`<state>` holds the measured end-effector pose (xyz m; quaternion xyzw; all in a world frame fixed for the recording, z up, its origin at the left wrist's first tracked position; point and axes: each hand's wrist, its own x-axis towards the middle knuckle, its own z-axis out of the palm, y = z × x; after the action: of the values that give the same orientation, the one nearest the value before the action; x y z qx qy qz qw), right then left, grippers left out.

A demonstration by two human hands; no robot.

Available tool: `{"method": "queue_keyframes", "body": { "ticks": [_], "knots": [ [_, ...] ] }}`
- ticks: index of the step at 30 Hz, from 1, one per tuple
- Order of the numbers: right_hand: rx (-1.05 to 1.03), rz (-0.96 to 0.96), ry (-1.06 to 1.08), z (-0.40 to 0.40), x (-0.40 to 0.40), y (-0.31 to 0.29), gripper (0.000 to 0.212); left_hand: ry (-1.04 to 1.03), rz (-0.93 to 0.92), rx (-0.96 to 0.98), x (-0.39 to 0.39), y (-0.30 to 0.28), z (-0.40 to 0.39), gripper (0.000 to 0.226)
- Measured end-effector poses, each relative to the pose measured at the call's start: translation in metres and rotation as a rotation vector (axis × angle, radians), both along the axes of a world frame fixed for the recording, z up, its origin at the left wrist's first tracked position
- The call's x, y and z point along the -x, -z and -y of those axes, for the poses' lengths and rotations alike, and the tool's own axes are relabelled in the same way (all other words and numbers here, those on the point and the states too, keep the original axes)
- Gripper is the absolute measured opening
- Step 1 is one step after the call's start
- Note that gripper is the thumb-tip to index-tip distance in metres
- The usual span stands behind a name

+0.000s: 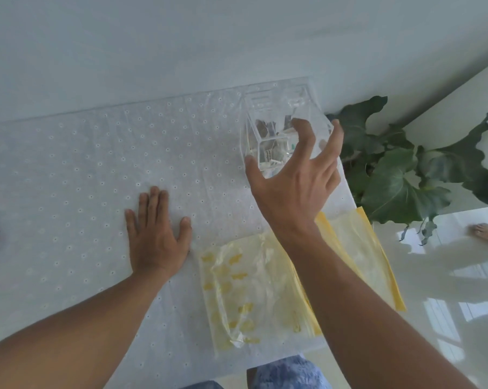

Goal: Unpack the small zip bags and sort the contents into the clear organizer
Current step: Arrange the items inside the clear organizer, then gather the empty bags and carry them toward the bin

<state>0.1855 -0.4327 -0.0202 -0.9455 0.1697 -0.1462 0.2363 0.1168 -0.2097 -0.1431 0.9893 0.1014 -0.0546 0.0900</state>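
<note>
The left hand (156,234) is laid flat on the tabletop (69,169), palm down, fingers (153,200) straight and released, nothing held. The tabletop is covered by a white cloth dotted with small eyelets.

The right hand (296,178) is raised over the organizer (268,122), its fingers spread and bent like a claw. The thumb tip is seen against the organizer's near left corner and the other fingertips against its right side; whether the box is actually grasped or only hovered over cannot be told. The organizer stands near the far right corner of the tabletop. Small items, pale and dark, are seen through its clear walls, too blurred to be named.

Two zip bags lie at the near right edge. The nearer bag (237,299), crumpled, printed with yellow shapes, is partly crossed by the right forearm. The second bag (360,248), yellow-edged, lies flat beside it at the right edge.

A plant (400,175) stands on the floor beyond the right edge.
</note>
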Motion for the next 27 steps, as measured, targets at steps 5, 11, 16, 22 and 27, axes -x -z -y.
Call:
{"method": "queue_keyframes", "body": {
  "ticks": [5, 11, 16, 22, 27],
  "knots": [
    [-0.044, 0.019, 0.012, -0.002, -0.003, 0.021, 0.084, 0.001, 0.009, -0.001, 0.0, 0.002, -0.001, 0.074],
    [-0.035, -0.067, -0.122, 0.026, 0.025, 0.013, 0.089, -0.012, 0.023, 0.028, 0.002, 0.002, -0.001, 0.071],
    [-0.041, -0.115, 0.055, 0.108, 0.098, 0.011, 0.086, -0.006, 0.035, 0.111, 0.003, -0.001, -0.001, 0.073],
    [-0.211, -0.474, 0.158, 0.177, 0.161, 0.033, 0.101, -0.074, 0.023, 0.446, 0.003, -0.019, -0.006, 0.093],
    [-0.206, -0.527, 0.12, 0.167, 0.179, 0.045, 0.102, -0.081, 0.002, 0.457, 0.062, -0.05, 0.03, 0.089]
  ]
}}
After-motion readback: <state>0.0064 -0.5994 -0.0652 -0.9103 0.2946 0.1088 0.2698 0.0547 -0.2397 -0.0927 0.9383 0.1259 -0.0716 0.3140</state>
